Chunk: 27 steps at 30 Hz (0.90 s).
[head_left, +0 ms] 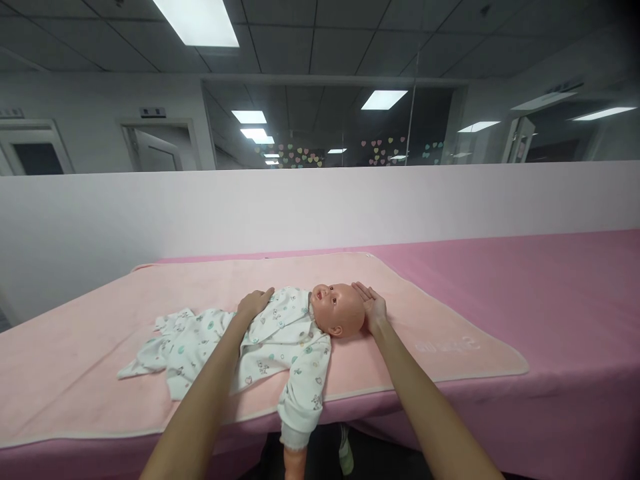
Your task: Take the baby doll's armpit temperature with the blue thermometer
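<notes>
A baby doll point(338, 309) lies on its back across a peach blanket, its head toward the right. It wears a white printed top point(285, 320), and white printed pants point(190, 343) cover its lower half to the left. One sleeved arm of the doll point(304, 393) hangs over the near table edge. My left hand point(254, 303) rests on the doll's belly, fingers stretched flat over the cloth. At the crown of the doll's head, my right hand point(371, 305) touches it with an open palm and extended fingers.
The peach blanket point(450, 353) with pale edging lies over a pink table cover point(570, 300). Behind the table stands a low white partition point(320, 207). A pale green and white item point(345, 450) shows below the near edge.
</notes>
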### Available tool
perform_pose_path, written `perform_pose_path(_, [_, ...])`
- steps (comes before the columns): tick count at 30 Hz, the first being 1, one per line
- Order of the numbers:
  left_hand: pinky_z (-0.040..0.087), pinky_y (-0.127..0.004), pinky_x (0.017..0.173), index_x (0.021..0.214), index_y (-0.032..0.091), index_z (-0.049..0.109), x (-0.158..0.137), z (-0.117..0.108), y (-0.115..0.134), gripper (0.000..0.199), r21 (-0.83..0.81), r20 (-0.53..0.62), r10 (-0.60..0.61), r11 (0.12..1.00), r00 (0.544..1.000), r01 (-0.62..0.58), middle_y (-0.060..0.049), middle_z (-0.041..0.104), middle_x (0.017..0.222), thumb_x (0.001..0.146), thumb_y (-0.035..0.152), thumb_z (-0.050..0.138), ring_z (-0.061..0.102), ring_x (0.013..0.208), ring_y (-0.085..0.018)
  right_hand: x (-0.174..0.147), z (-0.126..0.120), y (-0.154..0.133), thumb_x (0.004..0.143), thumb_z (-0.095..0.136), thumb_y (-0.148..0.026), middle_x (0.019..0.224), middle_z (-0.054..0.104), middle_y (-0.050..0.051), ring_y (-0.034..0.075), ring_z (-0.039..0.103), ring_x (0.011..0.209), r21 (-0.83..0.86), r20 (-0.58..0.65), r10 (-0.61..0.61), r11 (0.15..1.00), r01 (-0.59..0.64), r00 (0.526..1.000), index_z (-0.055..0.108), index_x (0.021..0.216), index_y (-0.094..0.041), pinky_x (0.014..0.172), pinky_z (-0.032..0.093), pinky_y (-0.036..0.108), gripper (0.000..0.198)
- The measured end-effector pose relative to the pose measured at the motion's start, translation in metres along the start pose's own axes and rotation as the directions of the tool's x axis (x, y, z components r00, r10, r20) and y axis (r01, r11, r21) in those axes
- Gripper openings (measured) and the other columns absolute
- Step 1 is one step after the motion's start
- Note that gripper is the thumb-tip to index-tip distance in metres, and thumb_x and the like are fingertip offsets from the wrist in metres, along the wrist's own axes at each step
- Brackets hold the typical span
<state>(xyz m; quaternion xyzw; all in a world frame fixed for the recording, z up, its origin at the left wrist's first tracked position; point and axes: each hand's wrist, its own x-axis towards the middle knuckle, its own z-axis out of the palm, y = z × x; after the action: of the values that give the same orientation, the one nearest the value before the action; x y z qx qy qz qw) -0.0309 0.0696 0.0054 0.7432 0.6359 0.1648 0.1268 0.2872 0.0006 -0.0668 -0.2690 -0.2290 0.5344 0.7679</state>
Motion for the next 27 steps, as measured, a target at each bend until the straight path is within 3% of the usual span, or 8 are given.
perform_pose_path(4, [0.042,-0.035,0.075,0.083,0.016,0.066,0.004,0.002,-0.002,0.058,-0.047,-0.005,-0.009,0.999,1.000,0.009,-0.016,0.065,0.101,0.075,0.060,0.028,0.058,0.096,-0.032,-0.002,0.002,-0.001,0.083,0.037,-0.026,0.107,0.064,0.004,0.013,0.058,0.102,0.028,-0.041,-0.027,0.999,0.028,0.999,0.059,0.102,-0.022,0.093,0.044,0.028,0.029])
perform_pose_path(10, [0.041,-0.041,0.083,0.076,0.016,0.066,0.004,0.005,-0.002,0.042,-0.212,-0.068,0.029,0.976,0.997,-0.043,-0.014,0.067,0.094,0.073,0.050,0.041,0.057,0.097,-0.033,-0.039,0.037,-0.004,0.077,0.046,-0.037,0.104,0.065,0.012,0.029,0.060,0.097,-0.205,0.230,0.388,0.916,-0.345,0.893,0.061,0.105,-0.015,0.087,0.045,0.046,0.039])
perform_pose_path(15, [0.042,-0.033,0.090,0.105,0.018,0.059,-0.001,-0.001,0.004,0.038,-0.447,-0.197,0.128,0.871,0.972,-0.205,-0.008,0.060,0.113,0.075,0.039,0.049,0.053,0.106,-0.023,-0.052,0.045,-0.010,0.077,0.045,-0.037,0.106,0.064,0.012,0.028,0.060,0.096,-0.201,0.266,0.398,0.913,-0.354,0.878,0.059,0.108,-0.015,0.087,0.043,0.047,0.041])
perform_pose_path(17, [0.044,-0.031,0.089,0.116,0.016,0.051,-0.005,-0.006,0.005,0.042,-0.644,-0.265,0.163,0.704,0.950,-0.300,-0.009,0.057,0.115,0.079,0.036,0.046,0.053,0.106,-0.019,-0.053,0.045,-0.011,0.076,0.046,-0.037,0.108,0.063,0.012,0.028,0.060,0.097,-0.197,0.291,0.394,0.916,-0.349,0.872,0.059,0.109,-0.015,0.087,0.043,0.047,0.042])
perform_pose_path(19, [0.045,-0.032,0.089,0.116,0.017,0.050,-0.011,-0.011,0.006,0.041,-0.833,-0.302,0.215,0.413,0.929,-0.367,-0.009,0.059,0.111,0.080,0.035,0.045,0.054,0.103,-0.017,-0.051,0.044,-0.010,0.076,0.046,-0.037,0.106,0.064,0.012,0.029,0.060,0.096,-0.199,0.282,0.394,0.916,-0.349,0.875,0.059,0.108,-0.015,0.087,0.043,0.048,0.042])
perform_pose_path(21, [0.046,-0.033,0.085,0.108,0.017,0.055,-0.020,-0.013,0.010,0.037,-0.925,-0.198,0.344,0.244,0.918,-0.291,-0.009,0.062,0.101,0.077,0.037,0.051,0.057,0.095,-0.018,-0.049,0.043,-0.008,0.075,0.046,-0.036,0.104,0.065,0.012,0.029,0.061,0.095,-0.202,0.251,0.390,0.916,-0.346,0.886,0.060,0.107,-0.014,0.087,0.044,0.047,0.041])
perform_pose_path(24, [0.047,-0.029,0.074,0.095,0.013,0.062,-0.032,-0.014,0.025,0.037,-0.858,0.167,0.540,0.492,0.825,-0.149,-0.010,0.064,0.091,0.068,0.039,0.062,0.058,0.080,-0.017,-0.043,0.040,-0.004,0.075,0.046,-0.035,0.101,0.066,0.012,0.029,0.061,0.095,-0.202,0.230,0.365,0.925,-0.322,0.902,0.061,0.106,-0.014,0.087,0.044,0.046,0.040])
perform_pose_path(27, [0.044,-0.025,0.064,0.083,0.013,0.064,-0.038,-0.013,0.045,0.036,-0.650,0.303,0.553,0.715,0.776,-0.256,-0.006,0.063,0.077,0.066,0.044,0.062,0.055,0.068,-0.014,-0.041,0.038,-0.002,0.075,0.047,-0.037,0.103,0.065,0.011,0.029,0.060,0.096,-0.199,0.257,0.357,0.929,-0.312,0.898,0.060,0.108,-0.014,0.088,0.044,0.046,0.043])
